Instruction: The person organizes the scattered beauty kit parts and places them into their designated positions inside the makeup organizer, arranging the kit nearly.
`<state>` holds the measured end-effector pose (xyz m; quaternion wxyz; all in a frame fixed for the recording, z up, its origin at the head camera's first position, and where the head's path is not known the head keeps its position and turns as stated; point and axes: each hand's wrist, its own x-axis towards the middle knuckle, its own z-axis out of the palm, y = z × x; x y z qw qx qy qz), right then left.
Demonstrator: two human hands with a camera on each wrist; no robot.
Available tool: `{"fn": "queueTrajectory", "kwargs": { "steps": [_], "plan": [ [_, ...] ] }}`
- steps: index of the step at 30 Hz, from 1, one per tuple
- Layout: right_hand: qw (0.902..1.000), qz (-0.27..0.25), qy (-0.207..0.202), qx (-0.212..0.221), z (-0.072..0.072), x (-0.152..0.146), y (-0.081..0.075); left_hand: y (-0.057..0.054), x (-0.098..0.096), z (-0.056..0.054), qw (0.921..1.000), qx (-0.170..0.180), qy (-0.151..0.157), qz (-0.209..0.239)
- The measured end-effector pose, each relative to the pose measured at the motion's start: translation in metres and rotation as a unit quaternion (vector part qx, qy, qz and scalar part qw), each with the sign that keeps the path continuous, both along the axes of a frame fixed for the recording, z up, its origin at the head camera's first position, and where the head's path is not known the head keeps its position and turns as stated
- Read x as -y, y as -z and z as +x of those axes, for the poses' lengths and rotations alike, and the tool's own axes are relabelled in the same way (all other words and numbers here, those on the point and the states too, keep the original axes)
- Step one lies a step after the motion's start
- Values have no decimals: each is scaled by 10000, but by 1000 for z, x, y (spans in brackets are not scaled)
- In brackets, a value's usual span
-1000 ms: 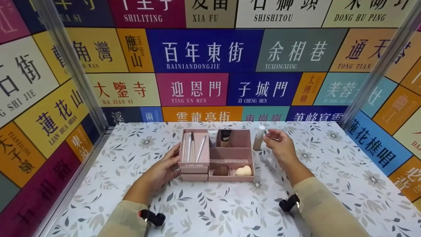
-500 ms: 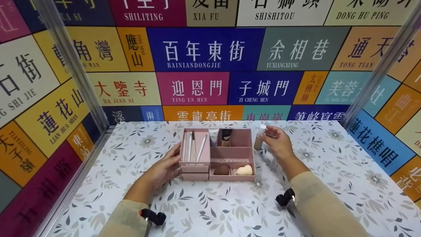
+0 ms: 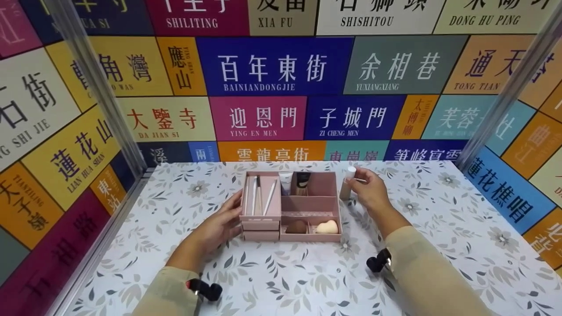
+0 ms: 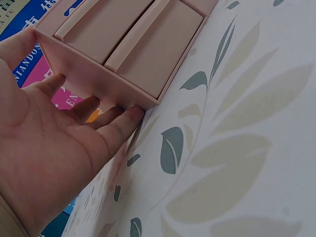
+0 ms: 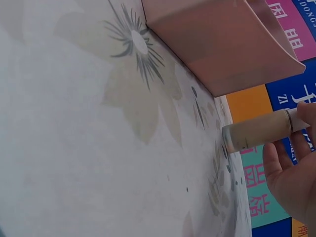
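A pink desktop organizer (image 3: 310,205) stands mid-table, two drawer fronts (image 4: 153,54) showing in the left wrist view. My left hand (image 3: 215,228) rests its fingertips against the organizer's left side, fingers spread and relaxed, as the left wrist view confirms. Just right of the organizer, a beige foundation bottle (image 3: 345,191) with a white cap stands upright, its base at the tabletop. Thumb and fingers of my right hand (image 3: 373,188) pinch it at the cap; in the right wrist view the bottle (image 5: 259,131) is apart from the organizer's wall.
Inside the organizer are slim brushes (image 3: 258,196), a white tube (image 3: 285,182), a black-capped bottle (image 3: 302,181), a brown sponge (image 3: 296,227) and a cream sponge (image 3: 327,227). A patterned cloth (image 3: 307,281) covers the table. Sign-printed walls (image 3: 272,66) enclose the back and sides.
My right hand has moved slightly left, from beside the bottle to pinching its cap. The left hand stays at the organizer's side.
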<state>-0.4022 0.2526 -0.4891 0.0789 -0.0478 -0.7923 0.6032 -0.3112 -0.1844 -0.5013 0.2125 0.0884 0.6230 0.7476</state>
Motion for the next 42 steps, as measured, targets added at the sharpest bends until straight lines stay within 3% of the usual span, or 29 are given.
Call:
{"fn": "queueTrajectory", "kwargs": {
  "steps": [10, 26, 30, 42],
  "plan": [
    [9999, 88, -128, 30, 6, -5, -5, -1, -1, 2, 9998, 21, -173, -43],
    [9974, -60, -447, -569, 27, -6, -57, 0, -1, 0, 10000, -51, 5, 76],
    [9957, -140, -564, -722, 29, -3, -66, -1, -1, 0, 10000, 10, -74, 58],
    [9884, -618, -867, -1079, 37, 26, -71, -1, -2, 3, 9996, 117, -258, 71]
  ]
}}
